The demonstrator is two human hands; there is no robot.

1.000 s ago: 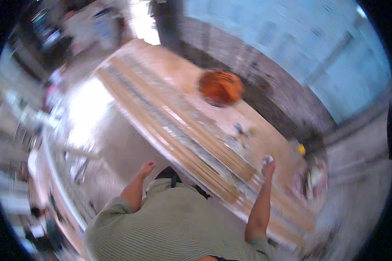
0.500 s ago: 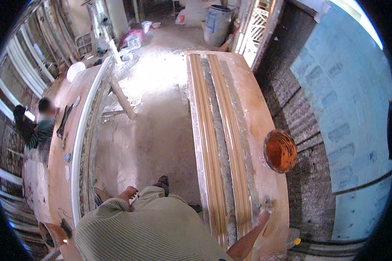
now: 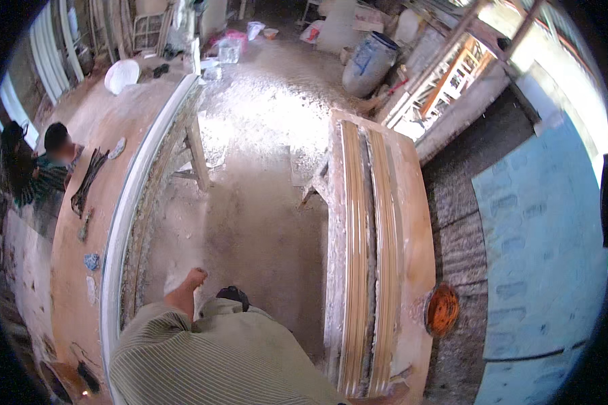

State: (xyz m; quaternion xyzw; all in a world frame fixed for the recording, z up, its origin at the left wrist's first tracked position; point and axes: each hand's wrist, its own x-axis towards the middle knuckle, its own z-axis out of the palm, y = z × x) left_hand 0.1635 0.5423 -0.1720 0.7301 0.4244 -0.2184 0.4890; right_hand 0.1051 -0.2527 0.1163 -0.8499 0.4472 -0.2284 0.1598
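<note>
My left hand hangs over the floor beside the left worktable, its fingers curled and nothing visible in them. At the lower edge my right hand is low over the right worktable, next to the near ends of two long, grooved wood-coloured mouldings. Its fingers are blurred and partly hidden. A small greyish thing shows just by it; whether it is held I cannot tell. The mouldings lie side by side along the board. An orange-stained round container is at the board's right edge.
Along the left worktable runs a long white moulding. Dark cords and a blue-grey lump lie on it. Two people are beyond it. A blue panel is on the right; a barrel stands far back.
My view has shifted forward along the tables, and the mouldings and container now appear farther right. My right hand has dropped toward the lower edge; my left hand has swung slightly forward.
</note>
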